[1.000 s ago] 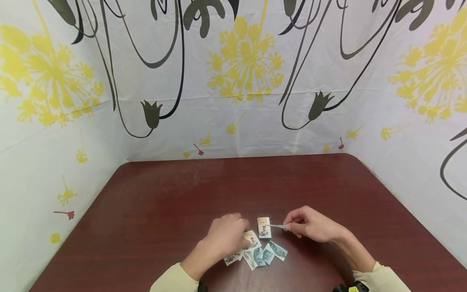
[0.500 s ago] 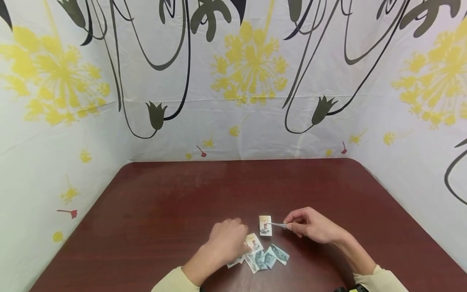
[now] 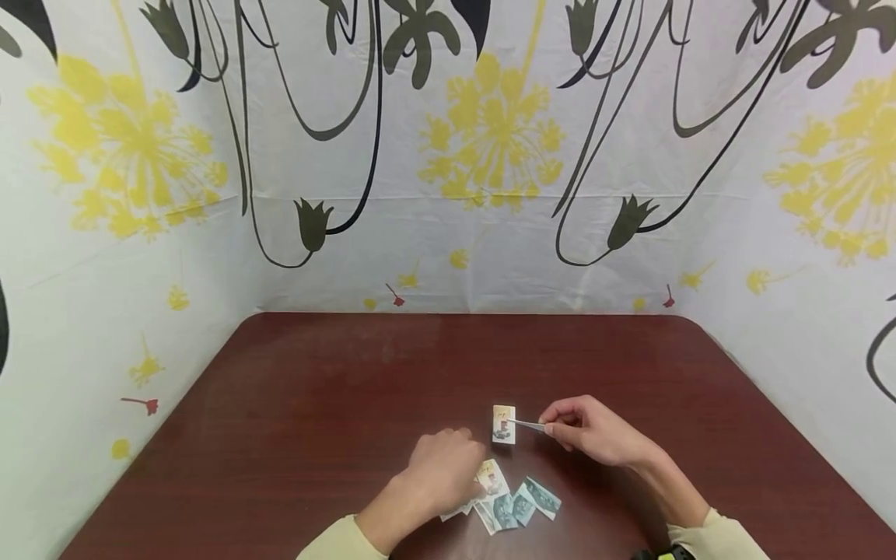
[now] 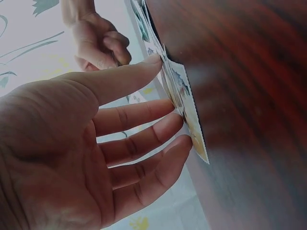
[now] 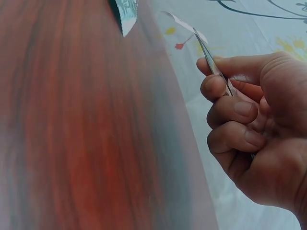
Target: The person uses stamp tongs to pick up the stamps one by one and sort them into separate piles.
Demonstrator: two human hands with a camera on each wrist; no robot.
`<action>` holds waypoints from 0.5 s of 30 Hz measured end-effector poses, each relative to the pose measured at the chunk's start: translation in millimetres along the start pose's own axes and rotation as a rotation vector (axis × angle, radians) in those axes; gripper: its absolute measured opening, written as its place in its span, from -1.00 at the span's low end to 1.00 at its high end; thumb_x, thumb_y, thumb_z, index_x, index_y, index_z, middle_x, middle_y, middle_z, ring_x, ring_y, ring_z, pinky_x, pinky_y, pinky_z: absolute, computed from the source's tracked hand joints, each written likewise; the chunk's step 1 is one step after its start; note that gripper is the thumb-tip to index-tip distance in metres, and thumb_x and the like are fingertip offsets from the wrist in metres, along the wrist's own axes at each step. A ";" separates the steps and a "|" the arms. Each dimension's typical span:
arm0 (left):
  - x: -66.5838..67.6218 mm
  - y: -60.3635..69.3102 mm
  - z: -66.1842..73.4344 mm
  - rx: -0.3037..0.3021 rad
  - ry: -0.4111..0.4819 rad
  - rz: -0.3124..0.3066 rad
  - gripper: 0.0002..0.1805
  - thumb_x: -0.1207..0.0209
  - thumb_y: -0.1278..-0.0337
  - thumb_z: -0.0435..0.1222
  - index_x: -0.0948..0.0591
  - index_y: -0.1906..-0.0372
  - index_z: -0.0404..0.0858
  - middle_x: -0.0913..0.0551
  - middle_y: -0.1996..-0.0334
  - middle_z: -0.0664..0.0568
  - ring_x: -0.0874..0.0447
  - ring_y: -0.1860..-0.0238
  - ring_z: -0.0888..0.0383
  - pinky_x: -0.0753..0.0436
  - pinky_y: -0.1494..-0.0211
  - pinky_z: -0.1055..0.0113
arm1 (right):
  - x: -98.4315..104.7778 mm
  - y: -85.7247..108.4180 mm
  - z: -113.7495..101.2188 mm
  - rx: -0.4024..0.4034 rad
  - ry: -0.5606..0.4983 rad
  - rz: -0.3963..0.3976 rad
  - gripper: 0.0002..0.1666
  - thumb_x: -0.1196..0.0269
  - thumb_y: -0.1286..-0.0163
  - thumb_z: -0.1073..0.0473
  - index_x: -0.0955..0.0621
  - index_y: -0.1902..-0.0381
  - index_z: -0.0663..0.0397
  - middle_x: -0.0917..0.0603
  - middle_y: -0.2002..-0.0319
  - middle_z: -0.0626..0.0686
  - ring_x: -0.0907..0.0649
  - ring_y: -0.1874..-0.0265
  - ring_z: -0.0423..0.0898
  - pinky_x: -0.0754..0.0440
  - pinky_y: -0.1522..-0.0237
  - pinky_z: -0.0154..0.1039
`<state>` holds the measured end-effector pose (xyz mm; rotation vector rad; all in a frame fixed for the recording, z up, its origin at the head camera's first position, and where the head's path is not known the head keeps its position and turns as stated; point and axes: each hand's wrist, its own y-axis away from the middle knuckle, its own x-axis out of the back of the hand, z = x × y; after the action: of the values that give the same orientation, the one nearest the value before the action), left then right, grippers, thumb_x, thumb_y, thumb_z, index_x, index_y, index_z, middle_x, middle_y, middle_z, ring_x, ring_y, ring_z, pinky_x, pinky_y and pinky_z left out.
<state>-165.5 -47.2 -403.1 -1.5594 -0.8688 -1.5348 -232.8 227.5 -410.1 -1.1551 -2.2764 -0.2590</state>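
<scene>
In the head view my right hand (image 3: 602, 432) grips slim metal tweezers (image 3: 530, 425), whose tips hold a postage stamp (image 3: 503, 434) with a cream and yellowish picture. That stamp is in the air above the table; the right wrist view shows it edge-on as a thin curved stamp (image 5: 180, 21). My left hand (image 3: 448, 469) rests over a small spread of stamps, covering part of it. Its thumb and fingertips touch the stamps in the left wrist view, where a perforated stamp (image 4: 189, 112) lies under them. Beside that hand are a cream stamp (image 3: 491, 476) and several blue-green stamps (image 3: 543, 498), overlapping.
A dark red-brown wooden table (image 3: 364, 381) carries the stamps. Pale patterned cloth (image 3: 420, 257) with yellow and grey plants surrounds its back and sides.
The tweezers and their stamp have moved a little farther from the stamps on the table. My left hand stays on the spread. The head view has shifted slightly.
</scene>
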 end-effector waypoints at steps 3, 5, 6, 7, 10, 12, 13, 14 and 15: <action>0.4 -0.2 0.2 -0.003 0.008 0.003 -0.72 -0.58 0.08 0.01 -0.72 0.38 0.01 -0.60 0.41 0.18 -0.61 0.37 0.18 -0.60 0.43 0.19 | -1.1 -6.0 -2.8 -0.011 0.019 0.009 -0.84 -0.28 -0.54 0.23 -0.72 0.15 0.23 -0.55 0.55 -0.11 -0.50 0.57 -0.30 -0.43 0.55 -0.34; 0.7 -0.4 0.4 -0.006 0.011 0.007 -0.73 -0.58 0.08 -0.01 -0.74 0.35 0.00 -0.59 0.42 0.19 -0.60 0.38 0.19 -0.58 0.44 0.20 | -1.9 -10.0 -4.2 -0.019 0.026 0.009 -0.84 -0.28 -0.54 0.22 -0.72 0.14 0.22 -0.54 0.55 -0.10 -0.50 0.58 -0.29 -0.43 0.55 -0.34; 1.1 -0.5 0.4 -0.009 0.012 0.007 -0.73 -0.58 0.08 -0.01 -0.75 0.34 0.00 -0.59 0.43 0.19 -0.60 0.39 0.19 -0.57 0.44 0.20 | -2.2 -11.9 -4.9 -0.021 0.028 0.008 -0.84 -0.28 -0.54 0.21 -0.72 0.14 0.22 -0.54 0.55 -0.10 -0.50 0.58 -0.28 -0.43 0.55 -0.33; 1.1 -0.4 0.5 -0.010 0.011 0.009 -0.73 -0.59 0.08 -0.01 -0.75 0.33 0.00 -0.59 0.43 0.19 -0.59 0.40 0.20 -0.57 0.45 0.21 | -2.6 -13.8 -5.3 -0.022 0.031 0.007 -0.83 -0.28 -0.54 0.21 -0.73 0.13 0.22 -0.54 0.56 -0.09 -0.49 0.59 -0.28 -0.43 0.55 -0.33; 1.3 -0.4 0.6 -0.014 0.008 0.010 -0.74 -0.59 0.08 -0.03 -0.75 0.34 0.01 -0.59 0.44 0.18 -0.57 0.42 0.20 -0.54 0.48 0.22 | -3.8 -18.6 -6.0 -0.025 0.036 0.008 -0.83 -0.29 -0.54 0.21 -0.73 0.12 0.22 -0.55 0.56 -0.06 -0.50 0.59 -0.25 -0.45 0.53 -0.32; 1.4 -0.4 0.5 -0.014 0.004 0.013 -0.74 -0.59 0.08 -0.04 -0.75 0.34 0.01 -0.59 0.44 0.17 -0.56 0.43 0.20 -0.54 0.49 0.22 | -4.7 -21.6 -5.8 -0.026 0.038 0.014 -0.82 -0.29 -0.54 0.21 -0.73 0.10 0.23 -0.56 0.55 -0.04 -0.51 0.58 -0.22 -0.47 0.51 -0.32; 1.1 -0.3 0.6 -0.015 0.002 0.014 -0.75 -0.59 0.08 -0.04 -0.75 0.35 0.01 -0.59 0.44 0.17 -0.56 0.43 0.20 -0.54 0.50 0.22 | -5.2 -23.1 -5.7 -0.027 0.040 0.018 -0.82 -0.29 -0.54 0.21 -0.73 0.10 0.24 -0.56 0.55 -0.03 -0.52 0.58 -0.21 -0.49 0.50 -0.31; 1.3 -0.2 0.6 -0.015 0.000 0.013 -0.75 -0.58 0.08 -0.04 -0.74 0.36 0.01 -0.59 0.44 0.17 -0.56 0.43 0.20 -0.54 0.49 0.22 | -5.6 -24.4 -5.6 -0.030 0.036 0.022 -0.82 -0.29 -0.54 0.21 -0.73 0.09 0.24 -0.57 0.54 -0.02 -0.52 0.57 -0.20 -0.50 0.49 -0.31; 1.9 -0.3 0.5 -0.015 -0.003 0.013 -0.75 -0.58 0.08 -0.05 -0.73 0.37 0.00 -0.59 0.44 0.16 -0.56 0.43 0.19 -0.54 0.50 0.21 | -6.1 -25.8 -5.6 -0.032 0.037 0.025 -0.81 -0.29 -0.54 0.21 -0.73 0.08 0.24 -0.57 0.54 -0.02 -0.53 0.57 -0.19 -0.51 0.48 -0.31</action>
<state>-165.4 -46.7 -401.2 -1.5754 -0.8497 -1.5334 -248.0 205.3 -406.8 -1.1849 -2.2311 -0.3056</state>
